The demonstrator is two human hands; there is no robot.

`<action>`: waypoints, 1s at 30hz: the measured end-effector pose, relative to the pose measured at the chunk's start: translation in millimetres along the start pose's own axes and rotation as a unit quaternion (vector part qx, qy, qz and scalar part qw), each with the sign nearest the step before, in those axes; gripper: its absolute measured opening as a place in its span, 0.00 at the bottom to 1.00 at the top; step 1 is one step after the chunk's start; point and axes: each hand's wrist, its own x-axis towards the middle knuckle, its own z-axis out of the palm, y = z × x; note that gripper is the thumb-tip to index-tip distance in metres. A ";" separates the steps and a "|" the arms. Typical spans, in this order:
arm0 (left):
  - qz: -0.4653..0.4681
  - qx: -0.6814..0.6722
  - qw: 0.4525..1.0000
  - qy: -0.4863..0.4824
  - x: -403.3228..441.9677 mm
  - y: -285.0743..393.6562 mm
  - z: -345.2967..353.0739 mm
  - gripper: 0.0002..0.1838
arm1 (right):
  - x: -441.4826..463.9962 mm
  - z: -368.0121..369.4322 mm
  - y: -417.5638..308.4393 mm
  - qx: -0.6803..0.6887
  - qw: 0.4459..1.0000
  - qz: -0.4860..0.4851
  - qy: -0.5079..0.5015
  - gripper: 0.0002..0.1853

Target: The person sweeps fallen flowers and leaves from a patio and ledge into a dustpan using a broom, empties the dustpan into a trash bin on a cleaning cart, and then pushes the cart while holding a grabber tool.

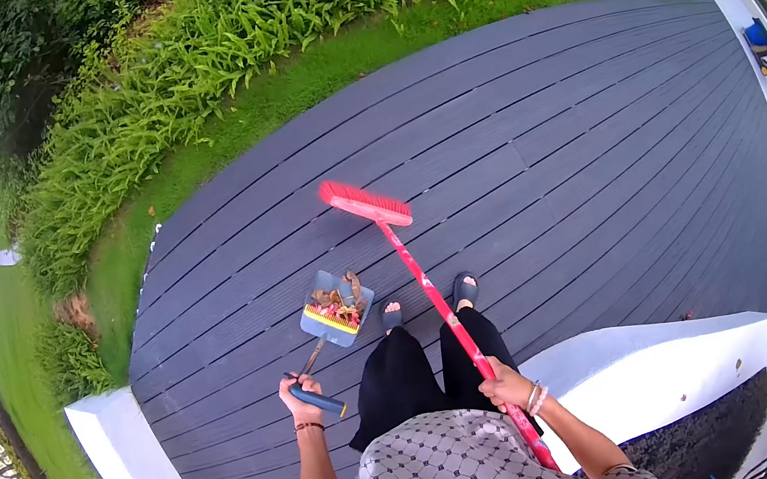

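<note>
Decking [587,124]: spread from 9 to 3 o'clock, widest of all. Red broom [433,296]: slanted from 5 toward 12, gripped in curled right hand [505,385]. Grey dustpan [328,333]: held at 7 o'clock, with left hand [303,399] wrapped round its handle. As judged, could have spilled dry leaves [351,288] if tipped forward or bumped by broom. Looked ridged for decking, stiff for bristles [363,192], scoop-shaped for pan, curled and brittle for leaves.
</note>
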 end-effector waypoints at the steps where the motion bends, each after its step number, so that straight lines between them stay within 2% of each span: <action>1: -0.007 -0.005 1.000 0.000 5.4 -0.1 0.4 0.02 | 15.9 -2.9 0.7 -0.037 0.999 -0.020 0.029 0.24; 4: -0.002 -0.017 1.000 0.006 -16.7 -17.3 1.9 0.03 | 51.6 -29.7 3.5 -0.123 0.989 -0.069 0.047 0.18; 5: -0.006 -0.011 1.000 -0.007 -19.8 -21.9 16.6 0.03 | 50.3 -42.0 3.8 -0.071 0.997 -0.037 0.015 0.26; 6: -0.024 0.006 0.999 -0.043 -20.7 -25.4 12.3 0.06 | 45.9 -52.6 -2.4 -0.054 0.997 -0.052 0.033 0.26; 8: -0.039 0.045 0.995 -0.083 -31.1 -37.4 24.9 0.06 | 10.8 -62.3 11.5 0.129 0.991 -0.013 -0.043 0.27; 10: -0.047 0.053 0.992 -0.102 -34.3 -55.2 44.6 0.07 | -20.8 -84.3 35.6 0.223 0.974 -0.028 -0.036 0.27; 13: -0.059 0.081 0.988 -0.113 -42.1 -105.8 105.7 0.07 | -68.5 -131.3 56.6 0.267 0.959 -0.081 0.051 0.23; 14: -0.091 0.092 0.981 -0.146 -31.9 -137.5 155.6 0.07 | -84.3 -169.9 62.6 0.315 0.941 -0.100 0.076 0.22; 16: -0.104 0.154 0.955 -0.231 -43.1 -185.7 203.2 0.08 | -106.1 -218.4 84.4 0.340 0.923 -0.132 0.120 0.23; 18: -0.123 0.159 0.944 -0.262 -40.9 -218.7 242.9 0.08 | -116.8 -255.4 100.2 0.358 0.904 -0.163 0.170 0.24; 20: -0.194 0.103 0.923 -0.315 -52.2 -260.1 289.0 0.10 | -139.6 -285.9 119.4 0.398 0.864 -0.184 0.247 0.24; 22: -0.197 0.121 0.899 -0.372 -58.3 -298.6 330.4 0.11 | -157.1 -306.8 116.0 0.416 0.835 -0.209 0.292 0.24; 26: -0.252 0.156 0.851 -0.432 -74.3 -368.1 400.9 0.13 | -181.4 -344.2 123.9 0.508 0.756 -0.235 0.339 0.24; 28: -0.243 0.173 0.849 -0.437 -81.4 -408.9 439.6 0.12 | -188.0 -363.7 129.8 0.540 0.716 -0.251 0.365 0.20; 30: -0.295 0.171 0.826 -0.448 -66.2 -457.5 483.6 0.13 | -199.0 -387.1 133.5 0.577 0.681 -0.272 0.361 0.18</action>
